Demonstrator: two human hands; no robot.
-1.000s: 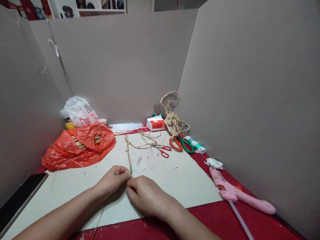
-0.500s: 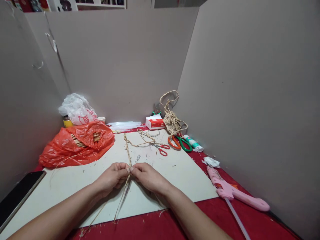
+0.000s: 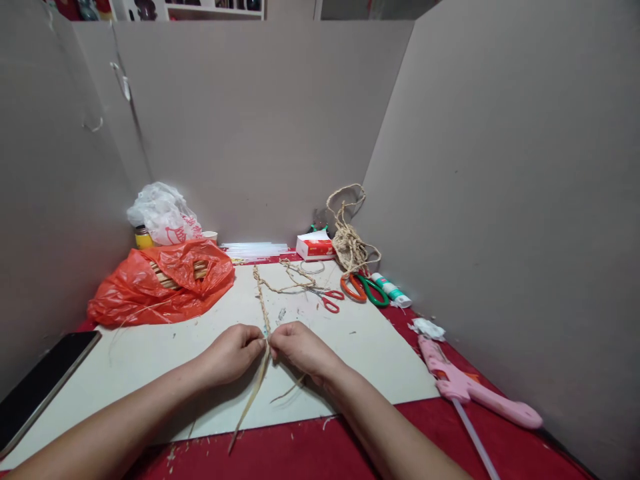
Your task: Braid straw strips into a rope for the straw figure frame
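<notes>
A thin braid of straw-coloured fibre (image 3: 263,303) runs away from me over the white board (image 3: 370,367), then bends right toward the scissors. At its near end, my left hand (image 3: 235,350) pinches a strand between thumb and finger. Close against it on the right, my right hand (image 3: 303,350) pinches another strand, its fingertips at the braid's end. A flat loose strand (image 3: 254,393) hangs between the hands toward the board's front edge. A shorter strand end (image 3: 289,389) sticks out under my right hand.
Red-handled scissors (image 3: 331,301) lie beyond my hands, near orange-and-green-handled shears (image 3: 373,291) and a heap of braided cord (image 3: 350,247). A red plastic bag (image 3: 165,287) and a phone (image 3: 47,383) are left. A pink glue gun (image 3: 475,393) lies right, on red cloth. Grey panels surround the table.
My hands have moved slightly apart at the braid's end. The loose strands have shifted, with one end now showing beneath my right hand. The whole view has swung slightly left.
</notes>
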